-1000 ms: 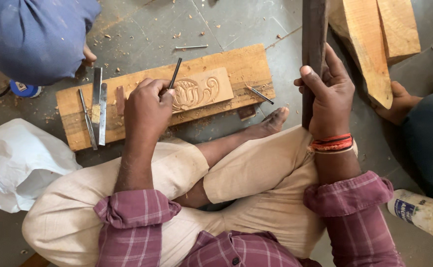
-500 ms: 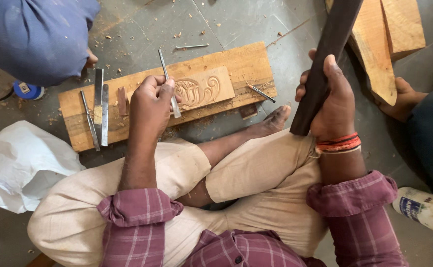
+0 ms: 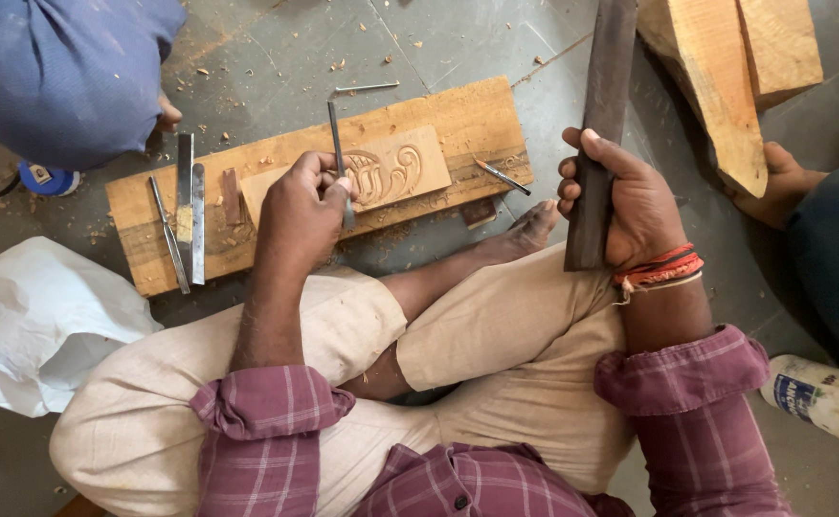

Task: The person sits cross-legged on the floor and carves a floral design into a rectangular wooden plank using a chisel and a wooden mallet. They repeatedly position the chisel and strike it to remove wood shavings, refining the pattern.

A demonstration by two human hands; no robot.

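Left hand point(image 3: 297, 213): clenched on chisel point(image 3: 339, 153), long axis near upright, top end pointing away from the person, lower end at the carved wood panel point(image 3: 395, 172) | Panel: lies on plank point(image 3: 467, 120), long axis left-right | Right hand point(image 3: 630, 206): gripping dark wooden baton point(image 3: 603, 105), long axis upright, raised beside plank.

Person sits cross-legged on the floor point(image 3: 458, 48). Wide plank point(image 3: 467, 120) lies on floor in front of the legs. Carved panel point(image 3: 391, 172) sits on plank, centre. Left hand point(image 3: 300, 211) over panel's left part, holding chisel point(image 3: 339, 158) upright on it. Flat blades point(image 3: 190, 206) lie on plank's left end; small tool point(image 3: 503, 176) on its right end. Right hand point(image 3: 620, 201) right of plank, holding long bar point(image 3: 599, 124). Bag point(image 3: 41, 325) far left, wood blocks point(image 3: 726, 67) far right, bottle point(image 3: 826, 397) lower right.
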